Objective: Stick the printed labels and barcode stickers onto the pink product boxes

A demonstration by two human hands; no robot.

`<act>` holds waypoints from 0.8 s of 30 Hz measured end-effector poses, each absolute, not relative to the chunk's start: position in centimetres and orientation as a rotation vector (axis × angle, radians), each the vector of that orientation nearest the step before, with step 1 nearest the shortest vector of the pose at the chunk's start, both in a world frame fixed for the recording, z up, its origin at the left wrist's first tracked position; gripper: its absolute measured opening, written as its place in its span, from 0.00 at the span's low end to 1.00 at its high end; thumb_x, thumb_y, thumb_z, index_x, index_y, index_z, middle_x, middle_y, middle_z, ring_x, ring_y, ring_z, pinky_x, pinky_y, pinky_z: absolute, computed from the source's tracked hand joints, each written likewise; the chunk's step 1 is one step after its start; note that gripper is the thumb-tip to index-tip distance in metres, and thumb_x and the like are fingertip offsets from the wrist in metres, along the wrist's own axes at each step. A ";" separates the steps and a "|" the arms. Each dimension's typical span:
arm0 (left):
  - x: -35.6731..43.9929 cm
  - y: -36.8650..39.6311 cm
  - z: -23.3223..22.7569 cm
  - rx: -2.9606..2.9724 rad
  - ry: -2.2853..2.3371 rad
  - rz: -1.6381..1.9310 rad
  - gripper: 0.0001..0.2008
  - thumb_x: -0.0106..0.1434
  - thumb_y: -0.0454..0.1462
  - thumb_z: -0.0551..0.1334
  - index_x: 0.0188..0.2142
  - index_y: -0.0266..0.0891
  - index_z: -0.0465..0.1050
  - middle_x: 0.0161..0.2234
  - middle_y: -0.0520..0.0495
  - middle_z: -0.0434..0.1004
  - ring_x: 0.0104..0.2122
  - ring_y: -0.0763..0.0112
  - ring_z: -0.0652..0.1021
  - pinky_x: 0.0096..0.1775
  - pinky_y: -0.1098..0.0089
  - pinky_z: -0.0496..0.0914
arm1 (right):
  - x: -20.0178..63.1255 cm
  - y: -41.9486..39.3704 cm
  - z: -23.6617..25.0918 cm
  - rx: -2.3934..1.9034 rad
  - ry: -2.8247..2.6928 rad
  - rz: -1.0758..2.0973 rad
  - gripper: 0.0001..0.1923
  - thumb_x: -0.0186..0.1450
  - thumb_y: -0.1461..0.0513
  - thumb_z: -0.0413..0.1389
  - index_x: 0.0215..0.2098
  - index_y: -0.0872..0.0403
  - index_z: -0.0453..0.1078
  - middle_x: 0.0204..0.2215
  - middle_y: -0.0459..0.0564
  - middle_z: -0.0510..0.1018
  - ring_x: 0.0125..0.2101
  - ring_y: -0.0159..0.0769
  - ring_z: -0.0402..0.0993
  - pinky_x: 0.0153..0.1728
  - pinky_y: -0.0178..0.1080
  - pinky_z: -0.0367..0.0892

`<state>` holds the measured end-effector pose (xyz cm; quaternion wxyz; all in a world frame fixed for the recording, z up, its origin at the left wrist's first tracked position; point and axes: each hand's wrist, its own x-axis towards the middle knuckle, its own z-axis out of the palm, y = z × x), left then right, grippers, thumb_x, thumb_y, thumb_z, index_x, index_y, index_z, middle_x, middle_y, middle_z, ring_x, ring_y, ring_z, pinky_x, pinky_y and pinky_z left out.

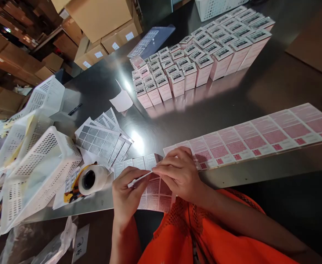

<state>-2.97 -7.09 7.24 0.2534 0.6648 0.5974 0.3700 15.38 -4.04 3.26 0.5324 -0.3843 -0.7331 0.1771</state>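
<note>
A printed sheet of labels [156, 194], marked off in a grid, is bent at the table's near edge, in front of the orange clothing. My left hand [129, 190] pinches it by a folded edge, thumb below and fingers above. From the other side my right hand [181, 174] meets that edge, its thumb and fingertips closed there; whether a single label is between them is hidden. Just beyond the right hand begins a row of flat pink-and-white boxes [236, 141], lying side by side along the table edge. The sheet's far part rests on the metal table [149, 128].
Upright pink boxes [190, 75] with barcode tops stand in a block at the back. To the left lie loose label sheets [100, 141], a tape roll [93, 179] on a yellow dispenser, and white perforated baskets [39, 176]. Cardboard cartons [100, 22] are stacked behind.
</note>
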 end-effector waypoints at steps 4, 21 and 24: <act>-2.8 -7.0 7.3 1.817 1.620 1.017 0.05 0.59 0.33 0.69 0.33 0.46 0.82 0.28 0.53 0.78 0.28 0.73 0.76 0.28 0.75 0.70 | 15.4 -4.1 3.1 -0.911 -1.700 0.392 0.08 0.66 0.67 0.60 0.38 0.47 0.78 0.32 0.40 0.84 0.36 0.36 0.72 0.43 0.46 0.60; -3.9 -7.4 6.5 1.400 1.708 1.223 0.04 0.61 0.38 0.67 0.36 0.42 0.79 0.31 0.52 0.80 0.31 0.72 0.77 0.33 0.74 0.70 | 15.1 -4.4 2.3 -0.845 -1.839 0.099 0.06 0.67 0.66 0.60 0.38 0.47 0.75 0.39 0.39 0.84 0.44 0.34 0.73 0.55 0.46 0.62; -4.0 -7.0 5.9 1.327 1.782 1.289 0.05 0.60 0.39 0.68 0.36 0.41 0.78 0.30 0.52 0.79 0.32 0.72 0.77 0.36 0.74 0.71 | 15.3 -4.3 2.4 -0.814 -1.934 0.001 0.08 0.65 0.68 0.61 0.36 0.47 0.75 0.34 0.37 0.83 0.44 0.32 0.73 0.59 0.46 0.59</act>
